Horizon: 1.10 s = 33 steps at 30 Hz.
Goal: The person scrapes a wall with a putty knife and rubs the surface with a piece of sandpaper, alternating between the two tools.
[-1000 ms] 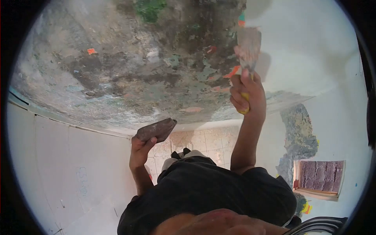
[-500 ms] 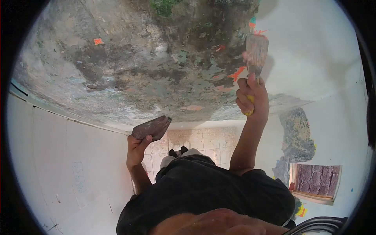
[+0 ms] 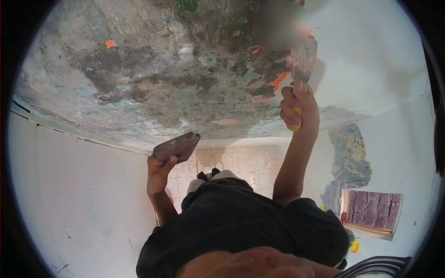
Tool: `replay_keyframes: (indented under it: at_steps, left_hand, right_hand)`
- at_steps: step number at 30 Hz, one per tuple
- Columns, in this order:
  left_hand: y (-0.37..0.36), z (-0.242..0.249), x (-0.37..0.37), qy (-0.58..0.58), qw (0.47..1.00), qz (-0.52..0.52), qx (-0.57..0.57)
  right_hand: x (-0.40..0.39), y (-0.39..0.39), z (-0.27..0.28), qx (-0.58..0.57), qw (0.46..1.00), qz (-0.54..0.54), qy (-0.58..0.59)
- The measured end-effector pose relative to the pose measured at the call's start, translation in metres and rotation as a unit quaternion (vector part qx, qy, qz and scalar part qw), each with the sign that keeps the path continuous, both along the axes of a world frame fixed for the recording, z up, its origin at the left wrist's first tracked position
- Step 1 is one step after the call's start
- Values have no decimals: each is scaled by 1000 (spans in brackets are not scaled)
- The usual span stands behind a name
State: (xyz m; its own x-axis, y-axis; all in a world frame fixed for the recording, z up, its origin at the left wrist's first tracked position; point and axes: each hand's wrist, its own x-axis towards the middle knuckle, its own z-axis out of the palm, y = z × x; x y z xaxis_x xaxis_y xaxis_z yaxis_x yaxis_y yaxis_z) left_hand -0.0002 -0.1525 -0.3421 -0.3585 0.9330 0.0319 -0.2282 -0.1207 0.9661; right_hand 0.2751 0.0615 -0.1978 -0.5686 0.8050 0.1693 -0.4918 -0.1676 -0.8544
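Note:
My right hand point(image 3: 299, 106) is raised, its fingers wrapped round the yellow handle of a putty knife point(image 3: 303, 60). The blade lies at the border between the stained, peeling wall point(image 3: 153, 69) and a smooth white coat point(image 3: 361, 55); a grey blur covers the area around its tip. Lower down, my left hand point(image 3: 160, 172) grips a dark brown, flat, angular piece point(image 3: 177, 147) between thumb and fingers, held out below the wall. Its exact kind is not clear. An orange-red patch point(image 3: 279, 81) shows on the wall beside the putty knife.
A white side wall point(image 3: 69, 185) with pencil marks stands on the left. At the lower right is a small framed opening point(image 3: 396, 215), with a rough grey patch point(image 3: 350, 157) above it. The tiled floor point(image 3: 250, 164) lies below, and black cables point(image 3: 380, 268) run near my shoulder.
The view has shifted a little. My right hand and the putty knife stay at nearly the same stretch of wall. My left hand keeps its hold on the dark piece.

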Motion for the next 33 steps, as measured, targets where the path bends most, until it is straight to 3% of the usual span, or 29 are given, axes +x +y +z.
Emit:
replay_keyframes:
  at_steps: [6, 9, 12, 18, 23, 27, 30, 32, 33]
  left_hand:
    - [1, 2, 1, 26, 1000, -1, -10]
    - [-7, -4, -1, -9, 1000, 17, -7]
    - [-10, -1, -2, 23, 997, 45, -53]
    - [-12, 1, -2, 40, 998, 52, -3]
    - [-7, 8, -1, 1, 1000, 12, 8]
    - [0, 4, -2, 28, 1000, 0, 3]
    - [-3, 5, -3, 52, 998, 16, -13]
    - [-6, 3, -3, 81, 994, 42, -60]
    - [-3, 13, 1, -9, 999, 10, -29]
  right_hand:
    - [-8, 1, 1, -10, 998, -53, -14]
    - [-9, 4, 2, 4, 999, -7, 34]
    - [-16, 0, 11, -20, 999, -39, 29]
    - [-19, -2, 14, 19, 998, -54, -21]
    - [-18, -2, 10, -25, 998, -37, 44]
    - [-25, -5, 13, -8, 999, -48, 10]
    - [-21, -6, 14, -7, 998, 15, 55]
    - [-32, -2, 25, -4, 997, -5, 72]
    - [-35, -5, 28, -6, 997, -18, 80]
